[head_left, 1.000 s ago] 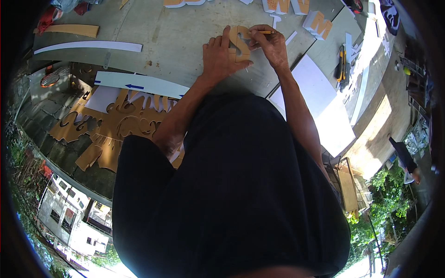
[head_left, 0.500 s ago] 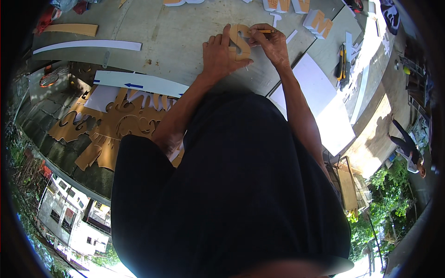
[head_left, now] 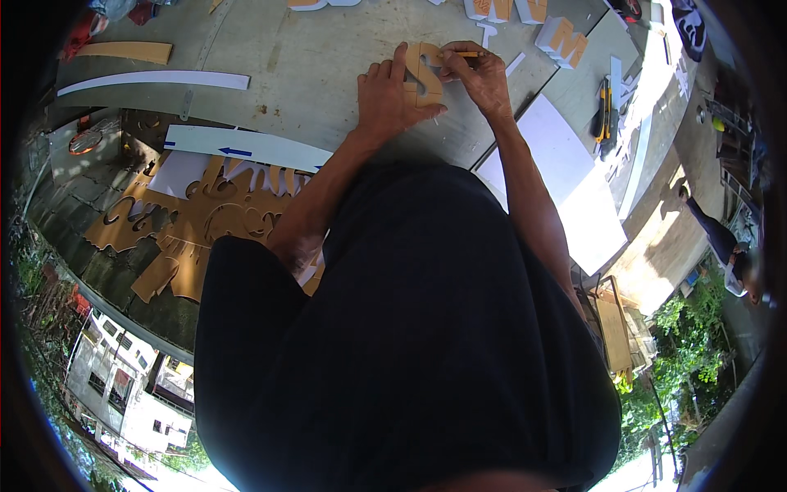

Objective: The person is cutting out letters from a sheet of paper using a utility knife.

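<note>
On the grey tabletop lies a thick tan S-shaped cutout letter [head_left: 425, 88] with thin lines across its face. My left hand [head_left: 383, 100] grips its left side, index finger up along the top and thumb along the bottom edge. My right hand [head_left: 485, 80] pinches a slim yellow pencil [head_left: 470, 55] close to the letter's upper right edge. The pencil's tip is too small to make out between the fingertips. Beyond my right hand stands another tan-faced, white-sided cutout letter [head_left: 562, 43].
A yellow-and-black utility knife [head_left: 604, 115] and a white sheet [head_left: 545, 152] lie to the right. A curved white strip [head_left: 156, 79] and tan strip [head_left: 127, 52] lie at left. Tan cutout scraps [head_left: 221, 217] are below the table edge. A person [head_left: 721, 238] is far right.
Both my hands, the pencil and the letter stay nearly where they were. The person at far right has shifted, with legs stretched differently.
</note>
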The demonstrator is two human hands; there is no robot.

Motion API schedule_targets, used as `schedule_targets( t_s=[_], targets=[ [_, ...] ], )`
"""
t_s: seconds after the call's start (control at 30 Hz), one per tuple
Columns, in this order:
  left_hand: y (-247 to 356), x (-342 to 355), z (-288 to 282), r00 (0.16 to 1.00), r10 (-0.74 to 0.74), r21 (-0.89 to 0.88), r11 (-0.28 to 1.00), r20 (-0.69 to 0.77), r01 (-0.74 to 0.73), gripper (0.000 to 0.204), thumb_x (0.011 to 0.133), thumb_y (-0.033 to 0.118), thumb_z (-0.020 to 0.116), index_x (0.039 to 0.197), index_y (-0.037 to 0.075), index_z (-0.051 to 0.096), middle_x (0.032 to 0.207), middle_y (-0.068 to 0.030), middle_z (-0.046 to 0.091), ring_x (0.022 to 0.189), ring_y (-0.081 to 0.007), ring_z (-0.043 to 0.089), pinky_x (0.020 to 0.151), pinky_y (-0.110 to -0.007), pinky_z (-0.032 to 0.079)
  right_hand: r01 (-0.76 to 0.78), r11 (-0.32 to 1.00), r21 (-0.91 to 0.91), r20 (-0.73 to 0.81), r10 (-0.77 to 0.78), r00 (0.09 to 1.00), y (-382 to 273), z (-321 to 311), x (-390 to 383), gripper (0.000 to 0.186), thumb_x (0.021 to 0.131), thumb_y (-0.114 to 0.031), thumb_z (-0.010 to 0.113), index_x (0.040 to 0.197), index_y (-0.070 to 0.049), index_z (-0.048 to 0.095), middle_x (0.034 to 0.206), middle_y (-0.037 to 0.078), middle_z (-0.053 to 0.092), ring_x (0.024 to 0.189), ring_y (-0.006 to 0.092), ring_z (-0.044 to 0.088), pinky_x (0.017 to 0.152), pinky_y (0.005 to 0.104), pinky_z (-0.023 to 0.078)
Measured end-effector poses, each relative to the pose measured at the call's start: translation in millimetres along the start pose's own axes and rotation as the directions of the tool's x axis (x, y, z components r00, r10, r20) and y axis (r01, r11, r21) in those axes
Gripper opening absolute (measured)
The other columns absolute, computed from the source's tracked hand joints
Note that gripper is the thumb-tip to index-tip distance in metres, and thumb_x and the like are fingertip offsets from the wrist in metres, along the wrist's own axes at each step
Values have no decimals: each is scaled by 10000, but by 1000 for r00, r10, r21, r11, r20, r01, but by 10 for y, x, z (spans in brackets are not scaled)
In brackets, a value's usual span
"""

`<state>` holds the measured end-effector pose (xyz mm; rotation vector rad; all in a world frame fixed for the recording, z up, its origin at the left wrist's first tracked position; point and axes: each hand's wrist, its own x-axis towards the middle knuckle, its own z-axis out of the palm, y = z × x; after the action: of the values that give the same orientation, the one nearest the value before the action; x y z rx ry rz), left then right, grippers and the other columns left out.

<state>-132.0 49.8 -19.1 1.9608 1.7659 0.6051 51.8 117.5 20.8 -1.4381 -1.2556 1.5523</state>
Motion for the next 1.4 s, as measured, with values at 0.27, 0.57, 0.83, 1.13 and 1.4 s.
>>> schedule_targets(
  t_s=[0.27,0.57,0.83,1.13,1.4],
  targets=[
    [29,15,-29,1000,-7,-2,1000,5,7,1295,556,657,909,1550,41,352,1083,-154,663,1049,-340,611,857,-501,446,19,1000,-19,-11,-19,1000,16,1,20,290,919,-183,717,1044,79,719,784,129,741,712,163,727,694,290,615],
    [11,6,-14,1000,-12,-1,1000,-1,12,1298,553,658,911,1555,52,351,1098,-160,656,1044,-341,612,858,-498,446,-8,997,-75,-1,8,1000,-17,6,21,296,928,-183,708,1091,64,718,808,124,733,753,181,727,748,325,634],
    [19,4,-18,1000,-8,-5,1000,-5,8,1303,552,664,908,1557,55,346,1110,-170,656,1053,-353,612,860,-503,445,2,994,-106,31,2,1000,-17,-13,33,280,934,-175,700,1064,73,713,811,127,731,760,185,727,765,331,631],
    [1,13,-1,1000,-2,-15,1000,-26,2,1325,508,684,910,1535,23,396,1098,-167,643,1041,-338,610,866,-494,429,-4,999,-43,-4,4,1000,-40,-5,-32,280,926,-170,691,1069,70,714,812,124,738,785,189,737,788,327,626],
    [6,16,-2,1000,5,-15,1000,-21,-5,1303,532,668,911,1537,27,384,1092,-164,653,1030,-341,615,851,-492,444,16,998,-57,8,-16,1000,-1,-4,-11,291,923,-184,706,1087,56,720,821,120,745,801,181,739,797,325,629]
  ],
)
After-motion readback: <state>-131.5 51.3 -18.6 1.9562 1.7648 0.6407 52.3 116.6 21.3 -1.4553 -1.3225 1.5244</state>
